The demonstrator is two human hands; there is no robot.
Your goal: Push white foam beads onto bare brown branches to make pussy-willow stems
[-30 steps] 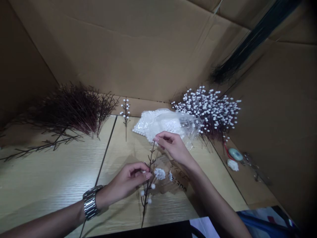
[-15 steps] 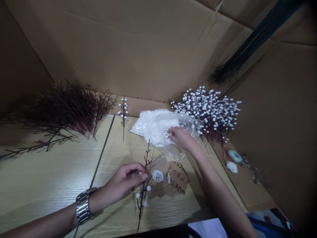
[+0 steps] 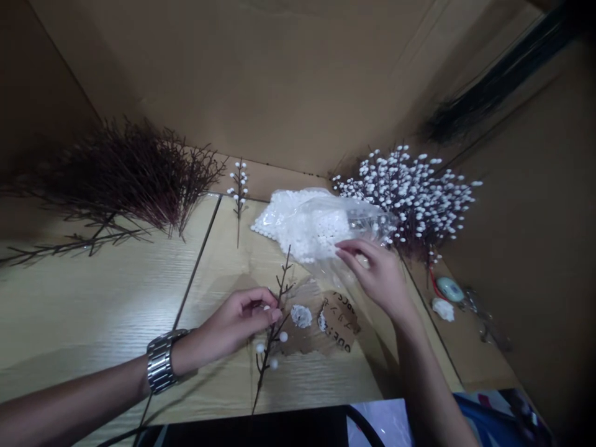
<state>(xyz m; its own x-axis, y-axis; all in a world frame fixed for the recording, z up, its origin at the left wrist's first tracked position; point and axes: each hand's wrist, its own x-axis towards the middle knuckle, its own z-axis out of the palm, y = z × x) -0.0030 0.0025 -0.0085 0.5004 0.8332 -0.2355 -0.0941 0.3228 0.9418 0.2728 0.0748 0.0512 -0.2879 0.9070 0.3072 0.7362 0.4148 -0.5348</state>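
Observation:
My left hand (image 3: 251,315) pinches a thin dark twig (image 3: 269,347) upright over the table's near middle. Several white balls sit on the twig's lower branches. My right hand (image 3: 372,267) is at the right side of an open clear bag of white balls (image 3: 302,223), thumb and forefinger pressed together; a tiny white thing seems to show at the fingertips, too small to make out for sure. Between the hands, nearer me, a white clump (image 3: 301,316) lies on a brown cardboard piece (image 3: 342,323) with black writing.
Bare dark twigs (image 3: 135,174) are heaped at the left. One white-tipped sprig (image 3: 239,186) lies behind the bag's left side, and a pile of white-tipped sprigs (image 3: 414,192) at the right. A turquoise round object (image 3: 449,289) is at the right edge. Cardboard walls stand behind.
My right hand has drawn back from inside the bag's mouth to its right edge, fingers still pinched. My left hand still holds the twig. The camera view has shifted slightly.

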